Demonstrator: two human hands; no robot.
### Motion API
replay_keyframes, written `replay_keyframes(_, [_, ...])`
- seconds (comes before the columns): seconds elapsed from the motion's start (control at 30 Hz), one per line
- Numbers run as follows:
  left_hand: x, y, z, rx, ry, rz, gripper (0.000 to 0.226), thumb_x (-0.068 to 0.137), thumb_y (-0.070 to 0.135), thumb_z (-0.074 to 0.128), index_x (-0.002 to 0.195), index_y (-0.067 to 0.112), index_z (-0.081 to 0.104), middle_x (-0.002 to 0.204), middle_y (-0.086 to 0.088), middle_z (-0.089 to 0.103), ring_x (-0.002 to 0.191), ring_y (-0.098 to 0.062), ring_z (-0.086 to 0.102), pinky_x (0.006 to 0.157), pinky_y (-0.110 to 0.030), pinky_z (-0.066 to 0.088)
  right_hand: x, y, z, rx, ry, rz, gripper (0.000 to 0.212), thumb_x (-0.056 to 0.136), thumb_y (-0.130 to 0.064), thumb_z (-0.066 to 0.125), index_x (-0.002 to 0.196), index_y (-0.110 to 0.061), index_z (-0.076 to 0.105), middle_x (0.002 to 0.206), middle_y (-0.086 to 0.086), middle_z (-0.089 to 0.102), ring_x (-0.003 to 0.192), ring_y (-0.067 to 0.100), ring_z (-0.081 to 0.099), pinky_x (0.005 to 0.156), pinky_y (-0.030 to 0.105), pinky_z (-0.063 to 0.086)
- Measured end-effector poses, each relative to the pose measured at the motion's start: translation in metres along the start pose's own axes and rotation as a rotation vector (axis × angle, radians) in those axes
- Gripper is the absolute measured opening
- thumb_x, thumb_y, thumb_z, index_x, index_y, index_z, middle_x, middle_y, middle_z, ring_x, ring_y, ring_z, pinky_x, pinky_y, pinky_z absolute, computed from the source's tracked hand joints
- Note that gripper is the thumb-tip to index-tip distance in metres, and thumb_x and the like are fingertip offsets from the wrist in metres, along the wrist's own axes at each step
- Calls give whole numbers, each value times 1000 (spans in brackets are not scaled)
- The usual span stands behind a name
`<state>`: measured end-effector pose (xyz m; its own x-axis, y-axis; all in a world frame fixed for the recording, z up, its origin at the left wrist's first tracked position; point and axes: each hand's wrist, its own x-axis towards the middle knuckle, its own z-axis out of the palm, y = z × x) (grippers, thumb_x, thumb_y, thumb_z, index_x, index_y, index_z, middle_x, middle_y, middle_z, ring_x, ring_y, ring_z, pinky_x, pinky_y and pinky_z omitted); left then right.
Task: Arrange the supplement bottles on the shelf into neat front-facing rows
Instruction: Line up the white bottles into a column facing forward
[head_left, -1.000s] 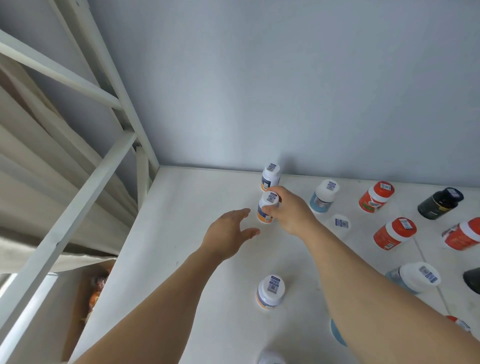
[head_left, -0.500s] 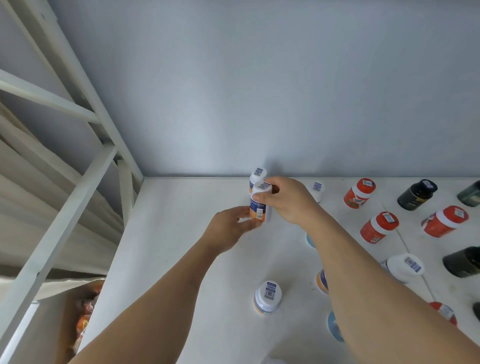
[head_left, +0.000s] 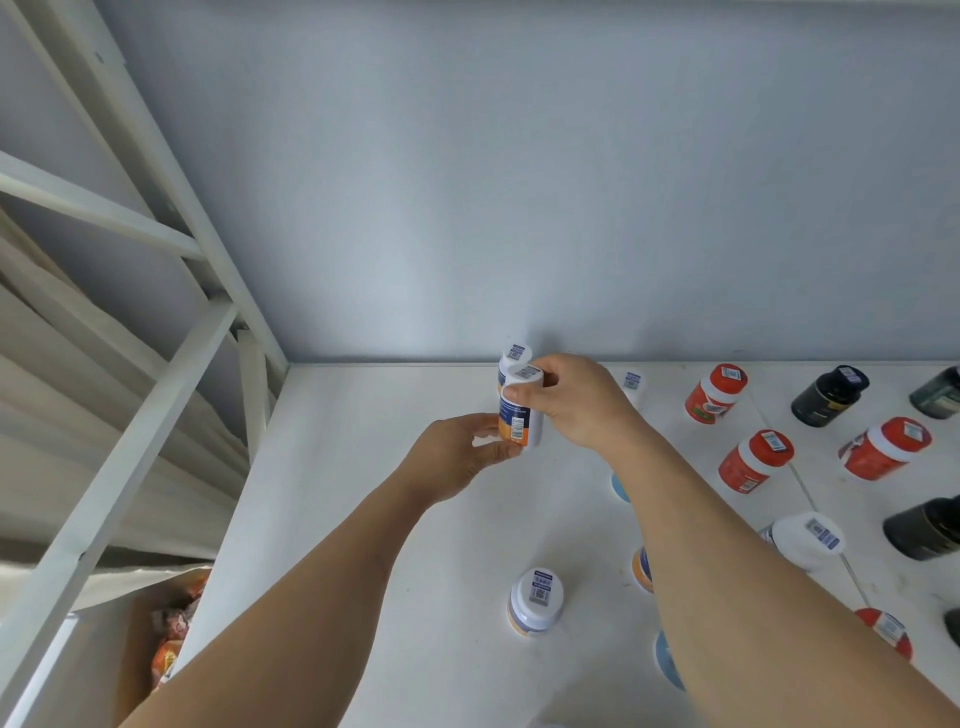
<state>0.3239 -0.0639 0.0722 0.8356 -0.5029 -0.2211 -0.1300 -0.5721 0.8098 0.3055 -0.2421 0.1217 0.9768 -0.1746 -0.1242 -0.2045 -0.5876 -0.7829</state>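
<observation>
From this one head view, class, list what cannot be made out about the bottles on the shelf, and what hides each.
- Held bottle, head view: front label turned away, partly covered by right hand and left hand.
- Rear white bottle: body hidden behind the held one.
- Bottles under the right forearm: only slivers show.
- Dark bottle: cut by the right edge.
- Cap stickers: too small to read.

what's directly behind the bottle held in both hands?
Behind the held bottle, near the back wall, stands another white-capped bottle. Only its cap and a sliver of its side show; the held bottle and the right hand cover the rest, including its label.
</observation>
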Motion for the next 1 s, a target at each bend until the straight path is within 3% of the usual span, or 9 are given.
replay_keyframes(0.07, [1, -1, 1, 195, 36, 10, 41, 85, 49, 64, 124, 37, 60, 125, 18, 62, 111, -8, 57, 94, -25, 43, -1, 7, 5, -11, -5, 4, 27, 79, -39, 70, 102, -25, 70, 94, -6, 70, 85, 12, 65, 63, 25, 45])
replay_keyframes(0.13, [4, -7, 1, 358, 57, 20, 51, 87, 52, 60, 134, 34, 53, 136, 15, 55, 123, -10, 51, 98, -27, 41, -1, 15, 13, 19, -11, 35, 29, 79, -33, 72, 106, -24, 67, 97, -7, 69, 87, 12, 64, 64, 22, 45])
replay_keyframes(0.3, [6, -19, 4, 513, 54, 41, 60, 90, 54, 54, 142, 27, 43, 146, 7, 46, 134, -12, 41, 105, -30, 37, -5, 34, 25, 41, -36, 74, 37, 80, -27, 73, 115, -23, 62, 104, -8, 67, 94, 13, 62, 66, 16, 42])
replay_keyframes(0.53, [11, -29, 3, 495, 75, 37, 59, 89, 54, 55, 141, 28, 45, 144, 9, 48, 132, -11, 43, 103, -28, 38, -5, 48, 34, 56, -78, 105, 46, 74, -30, 77, 117, -26, 58, 105, -9, 66, 98, 13, 62, 71, 19, 46])
replay_keyframes(0.6, [15, -27, -1, 480, 90, 43, 58, 90, 54, 56, 140, 28, 45, 143, 10, 49, 130, -10, 45, 102, -27, 38, -1, 43, 29, 118, -97, 121, 54, 72, -37, 79, 120, -27, 56, 113, -8, 62, 103, 13, 59, 82, 26, 48])
replay_keyframes(0.7, [24, -23, -9, 459, 110, 48, 56, 91, 52, 55, 139, 27, 46, 141, 12, 50, 129, -10, 46, 100, -27, 39, 14, 29, 15, 132, 29, 89, 45, 80, -41, 74, 120, -31, 55, 120, -8, 55, 115, 10, 52, 95, 31, 42])
replay_keyframes(0.83, [43, -18, -19, 438, 144, 38, 53, 93, 50, 53, 140, 27, 46, 141, 11, 51, 127, -12, 47, 101, -28, 39, 50, 17, 1, -29, 63, 76, 63, 85, -39, 69, 139, -19, 44, 142, 0, 47, 130, 16, 45, 101, 31, 37])
replay_keyframes(0.93, [59, -15, -21, 438, 159, 25, 55, 93, 50, 52, 142, 26, 43, 142, 11, 50, 130, -12, 45, 102, -27, 37, 75, 18, 5, -101, -29, 95, 73, 82, -35, 72, 145, -20, 37, 147, 2, 42, 131, 20, 44, 98, 28, 34])
replay_keyframes(1.0, [69, -13, -20, 442, 145, 13, 57, 93, 51, 51, 143, 25, 41, 144, 10, 48, 132, -12, 43, 104, -28, 36, 86, 23, 13, -124, -77, 102, 70, 80, -33, 74, 141, -21, 42, 139, 3, 50, 120, 21, 51, 88, 26, 37])
